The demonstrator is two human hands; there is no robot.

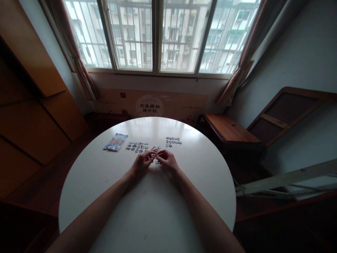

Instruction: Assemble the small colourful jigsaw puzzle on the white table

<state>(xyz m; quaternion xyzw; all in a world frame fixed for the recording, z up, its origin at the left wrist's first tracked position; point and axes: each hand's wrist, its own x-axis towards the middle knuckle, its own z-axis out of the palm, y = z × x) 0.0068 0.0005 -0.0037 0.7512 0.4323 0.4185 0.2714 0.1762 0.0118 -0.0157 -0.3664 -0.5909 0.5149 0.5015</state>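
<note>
My left hand [143, 161] and my right hand [167, 160] meet over the white round table [147, 211], fingertips pinched together on a small jigsaw puzzle piece [155, 155]. Most of that piece is hidden by my fingers. Just behind my fingertips lies a small cluster of puzzle pieces [156, 148], and another piece [157, 162] shows below them. Spread out to the left are several loose puzzle pieces [137, 147]. A group of puzzle pieces set in rows [173, 141] lies to the right, beyond my right hand.
A colourful picture sheet or packet [116, 142] lies on the table's left side. Beyond the table's right edge stands a low wooden bench [229, 128]. A printed cardboard panel [181, 103] leans below the window, and wooden cabinets [39, 123] stand at the left.
</note>
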